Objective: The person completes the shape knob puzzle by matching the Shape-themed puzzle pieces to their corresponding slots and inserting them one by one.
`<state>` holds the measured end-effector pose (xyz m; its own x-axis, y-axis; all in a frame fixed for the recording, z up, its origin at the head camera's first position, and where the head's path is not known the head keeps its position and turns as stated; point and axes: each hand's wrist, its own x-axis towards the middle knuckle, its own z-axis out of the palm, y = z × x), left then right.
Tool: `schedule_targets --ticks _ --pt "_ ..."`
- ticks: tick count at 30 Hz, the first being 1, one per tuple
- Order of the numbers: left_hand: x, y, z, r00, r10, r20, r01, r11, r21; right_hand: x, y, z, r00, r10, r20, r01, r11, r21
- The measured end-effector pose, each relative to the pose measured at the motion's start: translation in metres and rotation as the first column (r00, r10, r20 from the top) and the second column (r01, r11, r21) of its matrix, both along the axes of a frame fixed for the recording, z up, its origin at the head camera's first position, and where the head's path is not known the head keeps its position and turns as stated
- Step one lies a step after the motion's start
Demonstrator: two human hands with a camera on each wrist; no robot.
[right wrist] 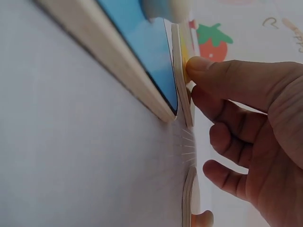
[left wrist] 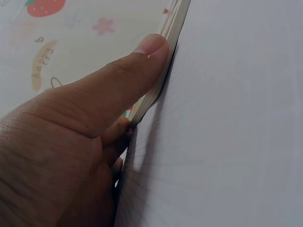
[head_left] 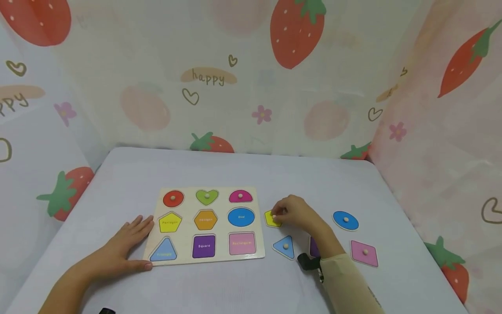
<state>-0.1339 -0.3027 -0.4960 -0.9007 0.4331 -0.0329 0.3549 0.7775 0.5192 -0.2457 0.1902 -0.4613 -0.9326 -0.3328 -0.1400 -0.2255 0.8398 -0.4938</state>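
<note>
My right hand (head_left: 298, 213) pinches the knob of a yellow pentagon puzzle piece (head_left: 269, 220) between thumb and fingertips, just right of the wooden shape board (head_left: 184, 255). In the right wrist view the piece's wooden edge (right wrist: 178, 71) stands near a blue triangle piece (right wrist: 137, 33); the other fingers are loosely curled. My left hand (head_left: 127, 244) lies with fingers spread at the board's left edge, the thumb (left wrist: 118, 80) touching its near corner. On the board, the red circle (head_left: 168, 201), green heart (head_left: 201, 198) and magenta semicircle (head_left: 235, 199) carry knobs; the other shapes are printed with names.
Right of the board lie the blue triangle (head_left: 281, 249), a blue oval (head_left: 340, 217), a pink rectangle (head_left: 358, 252) and a purple piece (head_left: 313, 249) partly behind the right forearm. Another knobbed piece (right wrist: 187, 201) shows low in the right wrist view. Strawberry-print cloth (head_left: 251, 87) encloses the table.
</note>
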Motion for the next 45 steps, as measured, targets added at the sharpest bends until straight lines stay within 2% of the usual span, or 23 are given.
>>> schedule_targets --ticks 3,8,12,18,26,30,34,45 --pt "0.001 0.0 0.0 1.0 0.0 -0.012 0.0 1.0 -0.004 0.001 -0.001 0.002 1.0 0.005 -0.013 -0.005 1.0 0.008" --pt "0.001 0.001 0.002 0.999 0.031 0.034 -0.031 0.999 -0.012 0.0 -0.002 0.005 0.999 0.002 -0.032 -0.002 1.0 -0.008" --pt "0.002 0.001 0.002 0.999 0.024 0.04 -0.025 1.0 0.001 0.0 -0.003 0.01 0.999 -0.007 -0.041 0.006 1.0 -0.023" --pt "0.0 0.0 0.004 0.999 0.034 0.026 -0.034 0.999 -0.016 0.002 -0.009 0.018 0.993 -0.007 -0.114 0.002 0.999 -0.046" --pt "0.001 0.001 0.005 0.996 0.054 0.068 -0.054 0.999 0.001 0.01 -0.025 0.022 0.987 -0.023 -0.156 0.014 0.998 -0.053" --pt "0.001 0.002 0.002 0.995 0.068 0.074 -0.067 0.998 -0.014 0.014 -0.031 0.024 0.984 -0.001 -0.179 -0.01 0.998 -0.055" --pt "0.0 0.004 0.0 0.996 0.065 0.068 -0.065 0.998 -0.014 0.016 -0.036 0.026 0.977 0.017 -0.212 -0.027 0.999 -0.045" --pt "0.0 0.001 0.004 0.996 0.047 0.07 -0.046 0.999 -0.015 0.023 -0.059 0.03 0.976 0.019 -0.218 -0.037 0.996 -0.076"
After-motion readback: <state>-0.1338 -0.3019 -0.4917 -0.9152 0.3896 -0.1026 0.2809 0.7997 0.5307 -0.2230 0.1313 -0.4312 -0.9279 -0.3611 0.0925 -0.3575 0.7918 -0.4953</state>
